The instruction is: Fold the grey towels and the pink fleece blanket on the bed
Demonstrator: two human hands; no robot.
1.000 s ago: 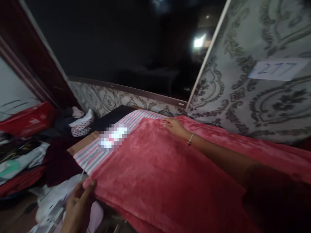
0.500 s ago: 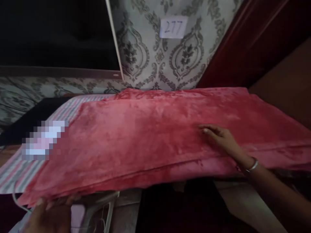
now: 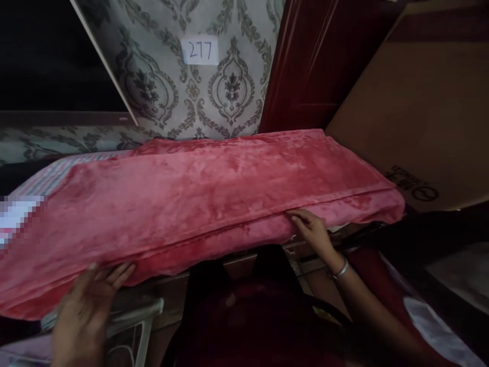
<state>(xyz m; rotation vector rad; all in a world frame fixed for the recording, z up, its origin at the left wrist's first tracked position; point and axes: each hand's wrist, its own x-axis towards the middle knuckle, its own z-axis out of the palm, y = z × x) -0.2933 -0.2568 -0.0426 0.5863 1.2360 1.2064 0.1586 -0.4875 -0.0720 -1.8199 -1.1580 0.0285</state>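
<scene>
A folded red plush blanket [image 3: 214,188] lies across a raised surface covered by a striped cloth [image 3: 49,173]. My left hand [image 3: 87,300] rests with spread fingers against the blanket's near lower edge at the left. My right hand [image 3: 311,229], with a metal bangle on its wrist, touches the near edge further right, fingers lightly curled at the fold line. Neither hand visibly grips the fabric.
Patterned wallpaper with a paper label reading 277 [image 3: 199,50] is behind. A dark red door [image 3: 317,56] and a large cardboard box [image 3: 420,102] stand at the right. A white metal frame [image 3: 141,316] shows below the blanket. Dark clothing [image 3: 248,316] lies below.
The view has swung to the right. My right hand slid from the blanket's top to its near edge. My left hand moved along the near lower edge.
</scene>
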